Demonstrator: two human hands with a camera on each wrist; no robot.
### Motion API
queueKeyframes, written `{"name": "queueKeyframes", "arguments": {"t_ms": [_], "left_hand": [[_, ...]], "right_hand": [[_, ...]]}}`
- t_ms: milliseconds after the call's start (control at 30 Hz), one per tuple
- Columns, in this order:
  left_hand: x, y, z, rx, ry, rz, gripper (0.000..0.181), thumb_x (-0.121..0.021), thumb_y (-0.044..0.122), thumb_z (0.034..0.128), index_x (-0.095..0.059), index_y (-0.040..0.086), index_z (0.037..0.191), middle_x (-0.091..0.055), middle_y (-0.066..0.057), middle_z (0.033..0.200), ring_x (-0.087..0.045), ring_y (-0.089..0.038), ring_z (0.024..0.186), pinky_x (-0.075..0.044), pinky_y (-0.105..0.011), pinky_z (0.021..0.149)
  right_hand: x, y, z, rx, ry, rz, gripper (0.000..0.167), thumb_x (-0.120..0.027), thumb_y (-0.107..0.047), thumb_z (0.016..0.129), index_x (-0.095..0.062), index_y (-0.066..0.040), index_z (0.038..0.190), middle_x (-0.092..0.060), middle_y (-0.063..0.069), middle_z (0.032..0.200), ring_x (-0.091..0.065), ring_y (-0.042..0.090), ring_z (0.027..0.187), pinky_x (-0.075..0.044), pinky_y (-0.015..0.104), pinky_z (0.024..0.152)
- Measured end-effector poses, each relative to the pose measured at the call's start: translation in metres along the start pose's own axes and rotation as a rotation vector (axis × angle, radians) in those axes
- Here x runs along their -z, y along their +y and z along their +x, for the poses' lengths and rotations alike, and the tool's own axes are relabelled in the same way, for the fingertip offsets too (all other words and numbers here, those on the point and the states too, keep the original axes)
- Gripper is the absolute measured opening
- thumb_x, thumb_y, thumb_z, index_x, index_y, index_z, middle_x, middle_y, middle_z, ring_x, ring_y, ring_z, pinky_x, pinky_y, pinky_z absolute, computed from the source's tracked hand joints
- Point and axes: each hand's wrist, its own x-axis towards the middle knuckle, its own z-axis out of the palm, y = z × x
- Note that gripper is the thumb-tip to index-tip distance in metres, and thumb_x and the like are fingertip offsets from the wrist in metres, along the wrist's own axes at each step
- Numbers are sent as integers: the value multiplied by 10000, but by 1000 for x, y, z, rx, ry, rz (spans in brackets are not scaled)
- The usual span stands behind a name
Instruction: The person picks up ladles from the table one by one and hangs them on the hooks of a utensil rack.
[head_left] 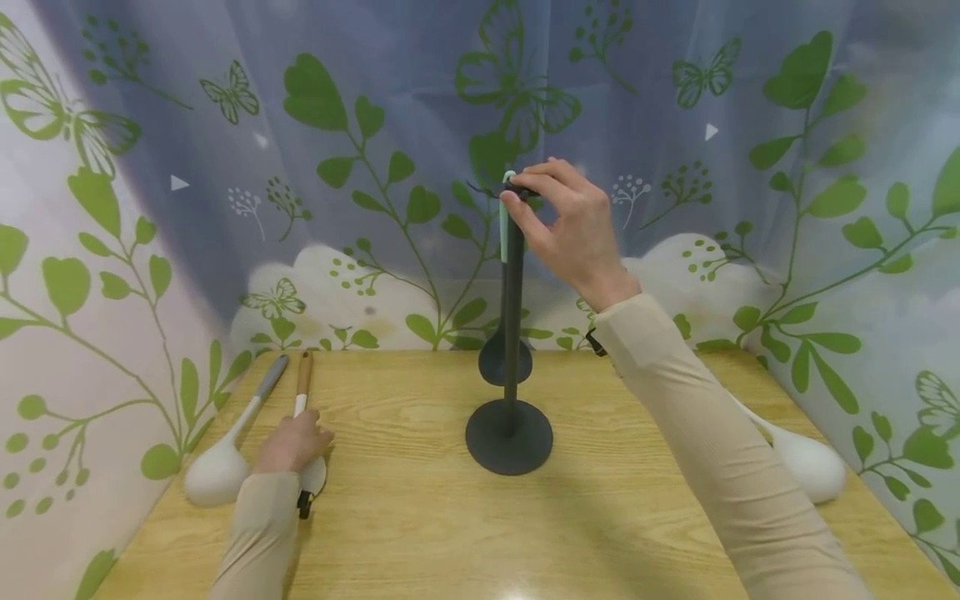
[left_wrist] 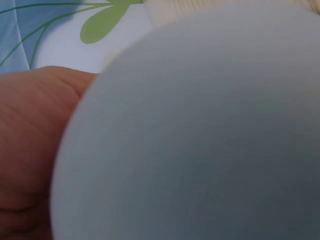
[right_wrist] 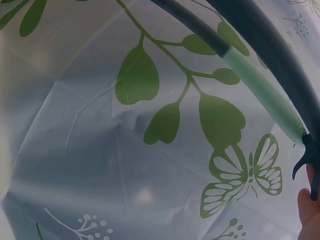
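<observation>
In the head view a dark utensil stand [head_left: 513, 333] rises from a round base. From its top hangs a dark ladle [head_left: 492, 362] with a mint-green handle [right_wrist: 265, 92]. My right hand [head_left: 573, 217] pinches the hooked top of the stand between thumb and fingers. A dark hook [right_wrist: 302, 162] shows beside the fingertips in the right wrist view. On the left of the table my left hand [head_left: 292, 442] grips a white utensil with a brown handle [head_left: 303, 375]. Its rounded pale head [left_wrist: 190, 130] fills most of the left wrist view; its exact kind is unclear.
A white ladle [head_left: 217, 475] with a grey handle lies left of my left hand. Another white ladle [head_left: 810, 467] lies at the right, its handle partly behind my right forearm. The wooden table [head_left: 397, 517] meets a leaf-and-butterfly patterned curtain [head_left: 420, 108] at the back and sides.
</observation>
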Motion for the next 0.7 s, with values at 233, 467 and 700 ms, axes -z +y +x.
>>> {"name": "queueKeyframes", "arguments": {"t_ms": [233, 467, 700], "left_hand": [[-1, -6, 1, 17, 8, -49, 393, -415, 63, 936, -520, -117, 1269, -554, -376, 1114, -597, -405, 904, -507, -475, 691], [-3, -9, 4, 44, 15, -79, 439, -403, 60, 935, -470, -131, 1325, -463, -437, 1180, -555, -485, 993, -504, -524, 746], [-1, -12, 6, 75, 48, -123, 467, -358, 47, 938, -418, -105, 1376, -354, -475, 1229, -554, -506, 968, -502, -538, 723]], "right_hand": [[-1, 0, -1, -10, 1, 8, 231, -635, -184, 960, -744, 3, 1041, -693, 148, 1032, -670, 289, 963, -396, 297, 1115], [-1, -1, 0, -38, -8, 22, 235, -641, -201, 957, -746, -9, 1043, -691, 141, 1040, -665, 285, 995, -415, 294, 1096], [-1, -3, 0, -49, 2, 37, 233, -656, -198, 948, -748, -6, 1041, -690, 143, 1047, -661, 283, 1003, -414, 296, 1098]]}}
